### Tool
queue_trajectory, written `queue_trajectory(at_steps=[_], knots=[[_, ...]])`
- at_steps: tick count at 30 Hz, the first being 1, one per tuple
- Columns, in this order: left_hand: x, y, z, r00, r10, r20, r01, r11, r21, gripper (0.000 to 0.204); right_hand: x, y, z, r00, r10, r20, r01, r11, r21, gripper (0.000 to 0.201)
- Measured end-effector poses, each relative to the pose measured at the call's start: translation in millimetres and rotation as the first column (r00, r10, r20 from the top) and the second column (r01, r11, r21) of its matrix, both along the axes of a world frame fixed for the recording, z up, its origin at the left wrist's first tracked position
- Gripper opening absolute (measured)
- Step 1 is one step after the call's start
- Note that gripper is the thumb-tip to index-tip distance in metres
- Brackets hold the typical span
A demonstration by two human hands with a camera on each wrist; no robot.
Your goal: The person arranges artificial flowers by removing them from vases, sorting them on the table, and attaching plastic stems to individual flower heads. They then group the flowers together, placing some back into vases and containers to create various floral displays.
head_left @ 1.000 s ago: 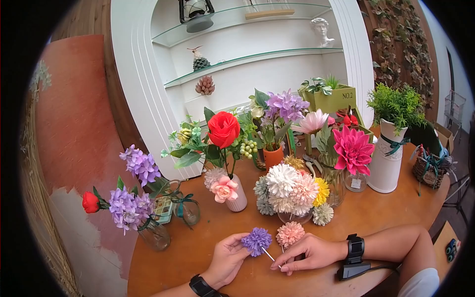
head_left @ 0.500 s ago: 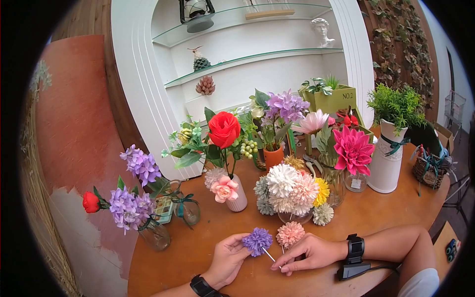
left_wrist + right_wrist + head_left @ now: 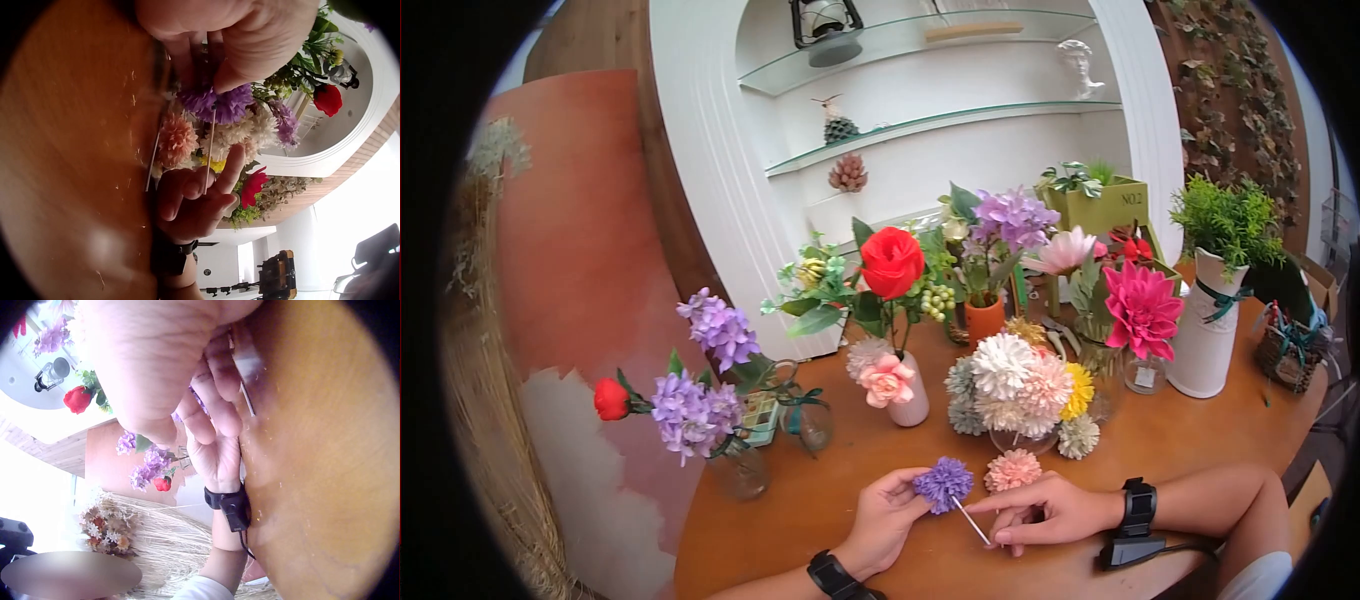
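Purple flower (image 3: pixel 944 484), seemingly white stem (image 3: pixel 972 521)

Both forearms are bare; each wrist wears a black strap (image 3: pixel 1139 494) carrying a camera, and a white sleeve (image 3: pixel 1250 578) covers the right upper arm.

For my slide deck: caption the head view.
Two hands hold a purple flower by its stick over a crowded table.

purple pom flower (image 3: pixel 944 482) – white stem, tilted
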State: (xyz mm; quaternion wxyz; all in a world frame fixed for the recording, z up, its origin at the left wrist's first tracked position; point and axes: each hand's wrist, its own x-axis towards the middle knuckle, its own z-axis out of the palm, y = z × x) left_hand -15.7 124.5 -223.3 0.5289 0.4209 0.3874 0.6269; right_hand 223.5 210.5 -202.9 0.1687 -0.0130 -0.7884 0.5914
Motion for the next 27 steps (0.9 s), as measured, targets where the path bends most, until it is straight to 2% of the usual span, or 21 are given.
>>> queue_trajectory(at_steps=[1, 3, 7, 10, 13, 14, 17, 19, 22, 23, 25, 26, 27], knots=[[-0.6, -1.4, 1.6, 1.000, 0.012, -0.004, -0.012, 1.000, 0.003, 0.032, -0.3, 0.4, -0.3, 1.000, 0.012, -0.004, -0.012, 1.000, 0.003, 0.045], [-0.5, -2.9, 4.8, 0.989, 0.088, -0.123, -0.080, 0.995, 0.064, 0.030, 0.9, -0.2, 0.0, 0.999, -0.043, 0.005, 0.043, 0.999, -0.015, 0.042], [-3.4, -7.2, 22.4, 0.974, 0.165, -0.158, -0.136, 0.974, 0.180, 0.029, 0.8, 0.7, -2.4, 0.999, -0.049, -0.011, 0.049, 0.999, -0.005, 0.039], [-11.4, -8.8, 38.5, 0.906, 0.340, -0.252, -0.229, 0.895, 0.383, 0.028, -0.3, 1.7, -7.2, 0.997, -0.058, -0.042, 0.058, 0.998, 0.011, 0.036], [-17.9, -11.3, 54.6, 0.875, 0.437, -0.206, -0.311, 0.835, 0.453, 0.027, -0.3, 2.1, -7.6, 0.997, -0.055, -0.051, 0.056, 0.998, 0.006, 0.034], [-23.2, -13.6, 58.5, 0.860, 0.461, -0.217, -0.354, 0.847, 0.396, 0.028, -0.3, 1.8, -7.1, 0.997, -0.060, -0.046, 0.061, 0.998, 0.016, 0.033], [-32.7, -18.3, 66.6, 0.876, 0.446, -0.183, -0.360, 0.857, 0.368, 0.025, 0.6, 2.1, -5.4, 0.998, -0.063, -0.025, 0.064, 0.997, 0.033, 0.029], [-35.8, -22.8, 74.0, 0.848, 0.493, -0.193, -0.407, 0.840, 0.359, 0.027, 0.9, 2.5, -4.1, 0.998, -0.062, -0.010, 0.063, 0.997, 0.040, 0.027], [-46.8, -31.3, 78.0, 0.752, 0.624, -0.210, -0.492, 0.745, 0.451, 0.036, 1.2, 1.6, -2.6, 0.998, -0.058, -0.008, 0.058, 0.997, 0.049, 0.025], [-49.6, -33.1, 78.9, 0.752, 0.625, -0.211, -0.492, 0.745, 0.451, 0.036, 1.2, 1.3, -2.2, 0.998, -0.062, 0.003, 0.062, 0.997, 0.044, 0.024], [-57.0, -38.0, 78.5, 0.623, 0.734, -0.271, -0.468, 0.627, 0.622, 0.041, 1.0, 0.6, -2.1, 0.998, -0.066, 0.013, 0.065, 0.997, 0.038, 0.023], [-64.8, -39.5, 74.2, 0.554, 0.769, -0.319, -0.494, 0.611, 0.618, 0.043, 0.9, 0.1, -2.3, 0.997, -0.074, 0.005, 0.073, 0.997, 0.029, 0.024], [-67.2, -39.1, 73.3, 0.553, 0.770, -0.318, -0.494, 0.611, 0.618, 0.043, 0.7, -0.3, -2.5, 0.997, -0.081, -0.002, 0.081, 0.996, 0.019, 0.024]])
